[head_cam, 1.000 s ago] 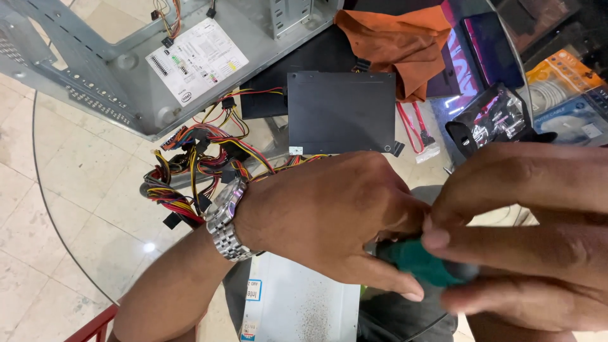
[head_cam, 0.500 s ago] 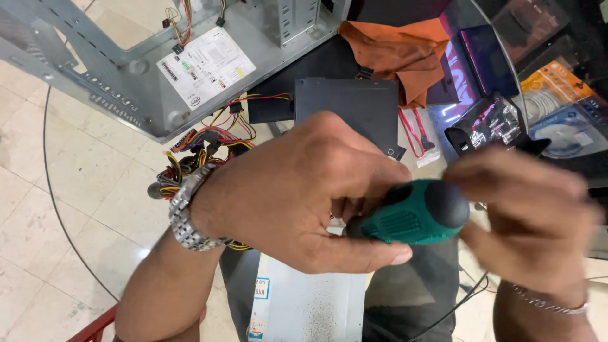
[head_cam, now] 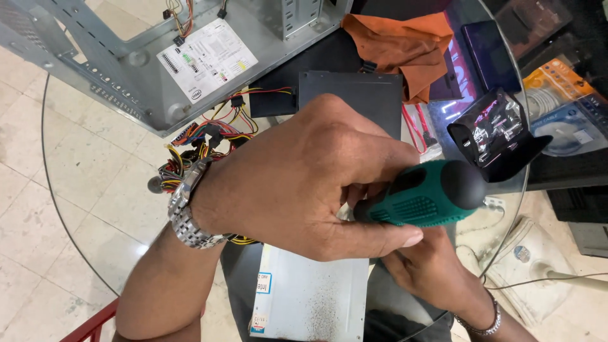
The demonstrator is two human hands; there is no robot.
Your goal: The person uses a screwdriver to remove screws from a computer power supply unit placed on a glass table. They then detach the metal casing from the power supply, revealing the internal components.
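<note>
Left hand (head_cam: 304,183) wraps the green screwdriver (head_cam: 421,193) near the shaft end, fingers closed on the handle. Right hand (head_cam: 430,269) sits beneath, touching it, mostly hidden; grip unclear. Both over the grey power supply (head_cam: 310,297) on the glass table (head_cam: 95,190). Wire bundle (head_cam: 202,142) and open case (head_cam: 126,57) behind.

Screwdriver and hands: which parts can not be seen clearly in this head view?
- Screwdriver: shaft and tip hidden behind the left hand.
- Right hand: fingers mostly covered by the handle and left hand.
- Grey metal box: top under the hands, bottom cut by the frame edge.
</note>
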